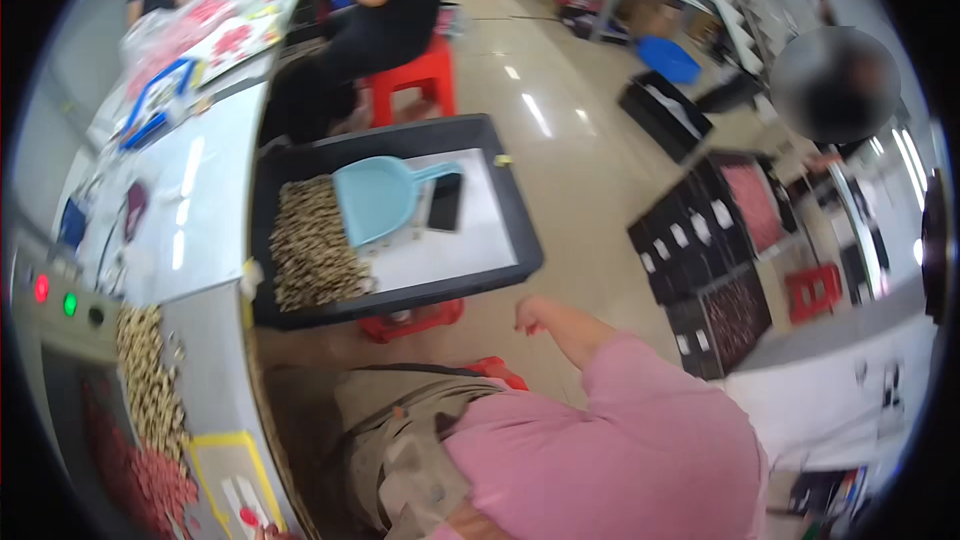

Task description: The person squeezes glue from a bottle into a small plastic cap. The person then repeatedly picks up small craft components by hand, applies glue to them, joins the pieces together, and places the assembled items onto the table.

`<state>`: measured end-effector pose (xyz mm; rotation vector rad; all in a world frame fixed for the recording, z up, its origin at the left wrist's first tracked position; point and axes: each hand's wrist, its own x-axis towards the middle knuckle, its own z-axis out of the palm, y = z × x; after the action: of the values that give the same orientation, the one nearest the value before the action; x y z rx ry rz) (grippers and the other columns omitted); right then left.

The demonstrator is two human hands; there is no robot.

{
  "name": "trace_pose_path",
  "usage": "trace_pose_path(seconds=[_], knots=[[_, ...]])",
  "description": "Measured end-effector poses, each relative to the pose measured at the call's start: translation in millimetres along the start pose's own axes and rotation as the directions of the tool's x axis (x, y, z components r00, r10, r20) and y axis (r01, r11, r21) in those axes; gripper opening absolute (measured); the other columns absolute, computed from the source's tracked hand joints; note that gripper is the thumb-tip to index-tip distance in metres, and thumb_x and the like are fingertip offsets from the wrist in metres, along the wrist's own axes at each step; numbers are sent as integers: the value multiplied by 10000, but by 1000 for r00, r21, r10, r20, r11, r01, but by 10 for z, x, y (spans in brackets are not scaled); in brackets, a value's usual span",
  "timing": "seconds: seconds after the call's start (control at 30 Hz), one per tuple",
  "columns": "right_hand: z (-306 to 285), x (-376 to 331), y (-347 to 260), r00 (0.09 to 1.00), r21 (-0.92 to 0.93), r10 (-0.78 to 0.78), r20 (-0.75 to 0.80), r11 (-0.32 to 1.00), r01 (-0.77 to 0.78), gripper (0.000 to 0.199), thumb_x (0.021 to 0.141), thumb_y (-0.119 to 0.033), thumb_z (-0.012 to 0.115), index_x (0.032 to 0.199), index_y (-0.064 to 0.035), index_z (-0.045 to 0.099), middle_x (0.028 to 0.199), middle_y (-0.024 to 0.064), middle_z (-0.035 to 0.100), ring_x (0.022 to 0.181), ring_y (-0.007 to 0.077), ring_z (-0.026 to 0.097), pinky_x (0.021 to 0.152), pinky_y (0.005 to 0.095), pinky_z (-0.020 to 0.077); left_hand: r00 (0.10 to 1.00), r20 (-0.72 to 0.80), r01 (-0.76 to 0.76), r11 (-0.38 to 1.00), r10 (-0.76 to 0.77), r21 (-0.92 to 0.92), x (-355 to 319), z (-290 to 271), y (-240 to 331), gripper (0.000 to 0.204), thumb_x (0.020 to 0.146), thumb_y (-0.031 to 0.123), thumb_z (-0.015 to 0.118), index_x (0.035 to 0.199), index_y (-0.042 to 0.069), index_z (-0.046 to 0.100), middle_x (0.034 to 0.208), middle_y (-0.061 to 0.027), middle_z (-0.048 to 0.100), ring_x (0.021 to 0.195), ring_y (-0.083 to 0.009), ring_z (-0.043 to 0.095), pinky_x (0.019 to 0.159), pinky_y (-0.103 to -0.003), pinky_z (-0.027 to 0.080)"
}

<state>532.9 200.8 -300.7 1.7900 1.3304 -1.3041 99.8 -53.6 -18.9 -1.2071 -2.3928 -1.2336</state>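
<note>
At seven o'clock, the left hand (270, 532) is mostly cut off, its grip untellable, beside a red piece (249, 517) on the counter (207, 340). Pink pieces (165, 485) and beige pieces (150, 380) lie loose at eight o'clock, so work looks unfinished. The right hand (530, 315), near five o'clock, is loosely curled, seemingly empty. The black tray (514, 215) edges the left; bare floor (570, 190) opens toward one o'clock.

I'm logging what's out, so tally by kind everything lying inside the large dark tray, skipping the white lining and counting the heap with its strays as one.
Light blue dustpan: 1
Dark phone-like slab: 1
Heap of small tan pieces: 1
Total: 3
</note>
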Motion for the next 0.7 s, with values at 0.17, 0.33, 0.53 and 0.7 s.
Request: trace_pose_path(seconds=[0.17,0.33,0.53,0.7], knots=[[162,-309,-740,968,-561,-198,152,789,250,412,830,-485,590,713,-105,698,696,62,673,615,200,624,647,392,503,892,119,445,808,-435,-387,45,101,-47,143,943,82,503,1053,16,565,959,-40,588,838,-94,547,755,-227,449],[-153,-1838,-2228,593,-113,-758,272,587,802,253,934,-223,528,903,-13,666,767,67,665,697,141,617,676,290,502,879,160,453,684,-449,-572,-36,-165,-73,155,885,-16,566,1040,-11,565,993,-42,568,877,-94,545,797,-225,441],[0,-2703,-3670,-26,-195,-997,79,-41,980,243,889,-35,535,1129,-26,575,1074,48,570,865,99,523,746,237,443,883,-151,430,895,-445,-121,-268,-735,-385,195,795,-2,663,985,11,625,975,-104,572,828,-189,572,758,-278,474],[115,-2394,-4754,-173,-464,-983,-60,-126,877,290,916,-112,543,1198,-42,537,1135,70,527,896,146,505,768,252,431,866,-306,480,830,-396,284,-399,-1077,-937,188,814,54,654,995,17,620,973,-116,591,861,-259,579,784,-331,477]])
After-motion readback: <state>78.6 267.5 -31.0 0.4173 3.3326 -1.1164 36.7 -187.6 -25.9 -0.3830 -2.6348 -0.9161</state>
